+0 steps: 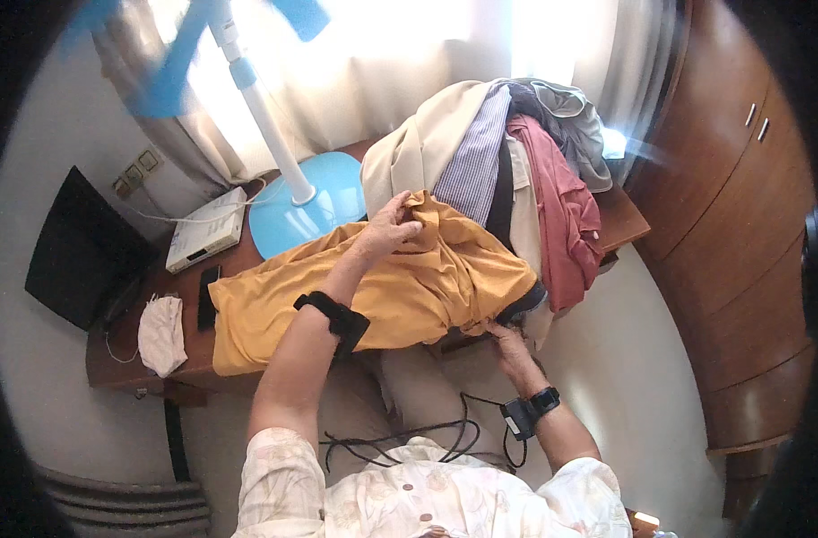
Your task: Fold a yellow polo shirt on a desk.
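Note:
A mustard-yellow cloth garment (328, 296) lies spread over the wooden desk, its near side hanging over the front edge. My left hand (390, 228) pinches a fold at its far edge, thumb and fingers bent. At the near right corner my right hand (506, 339) grips the garment's edge; its fingertips are partly hidden under the cloth. Right behind the yellow garment rises a heap of clothes, with a beige cloth (415, 148), a striped cloth (472, 151) and a red garment (563, 222).
The light-blue base (341, 181) of a pedestal fan stands behind the garment. To the left are a white box-like device (207, 228), a black phone-like object (208, 296), a pale crumpled cloth (163, 336) and a black monitor (83, 249). A wooden wardrobe (718, 202) stands right; black cables (409, 434) cross my lap.

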`<state>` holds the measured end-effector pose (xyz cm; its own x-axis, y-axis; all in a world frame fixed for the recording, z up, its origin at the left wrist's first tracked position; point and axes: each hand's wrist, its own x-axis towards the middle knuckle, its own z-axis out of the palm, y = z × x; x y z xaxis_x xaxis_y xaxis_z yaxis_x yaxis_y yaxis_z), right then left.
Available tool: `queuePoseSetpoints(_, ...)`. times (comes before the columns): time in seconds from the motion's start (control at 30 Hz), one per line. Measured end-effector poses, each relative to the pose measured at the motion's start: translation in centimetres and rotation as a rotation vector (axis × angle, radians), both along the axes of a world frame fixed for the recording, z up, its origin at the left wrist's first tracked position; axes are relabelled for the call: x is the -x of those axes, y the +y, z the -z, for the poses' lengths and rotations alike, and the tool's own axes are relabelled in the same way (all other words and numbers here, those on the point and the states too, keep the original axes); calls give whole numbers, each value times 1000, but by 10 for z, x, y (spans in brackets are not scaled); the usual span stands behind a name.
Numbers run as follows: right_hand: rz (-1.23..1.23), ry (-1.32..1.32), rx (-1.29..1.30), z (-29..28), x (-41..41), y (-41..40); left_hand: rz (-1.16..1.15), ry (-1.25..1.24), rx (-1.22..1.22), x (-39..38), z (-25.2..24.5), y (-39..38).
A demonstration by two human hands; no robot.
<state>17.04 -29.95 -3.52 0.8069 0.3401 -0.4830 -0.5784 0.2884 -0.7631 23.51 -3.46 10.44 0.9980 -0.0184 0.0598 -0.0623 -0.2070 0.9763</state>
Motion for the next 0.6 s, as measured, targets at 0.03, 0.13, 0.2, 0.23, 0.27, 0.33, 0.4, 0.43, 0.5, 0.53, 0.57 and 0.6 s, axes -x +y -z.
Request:
queuePoseSetpoints(0.03,15,-111,-53,-11,2,-2,64,-146,-254,2,4,0)
queuePoseSetpoints(0.13,118,-173,-4,-18,-3,-19,75,-73,-397,5,-3,-16)
queuePoseSetpoints(0.2,216,-279,21,-34,-3,-22,6,-73,-609,11,-13,-24)
queuePoseSetpoints(0.23,214,-281,20,-43,-2,-23,3,-74,-610,12,-12,-24)
queuePoseSetpoints(0.27,257,-284,-11,-48,-2,-25,19,-172,-657,15,-8,-24)
queuePoseSetpoints(0.33,358,-333,-49,-71,0,-25,36,-266,-702,18,3,-22)
queuePoseSetpoints(0.4,377,-432,8,-69,-8,-32,-41,-409,-946,20,12,-20)
queuePoseSetpoints(0.43,378,-459,73,-70,-11,-36,-37,-410,-943,22,14,-20)
queuePoseSetpoints(0.5,330,-606,476,-61,-18,-47,-124,-433,-1005,27,16,-23)
queuePoseSetpoints(0.53,266,-741,879,-57,-21,-51,-123,-434,-1003,29,15,-26)
queuePoseSetpoints(0.57,267,-740,881,-55,-23,-56,-137,-449,-1016,32,13,-29)
queuePoseSetpoints(0.6,245,-720,869,-56,-25,-58,-151,-461,-1029,36,10,-33)
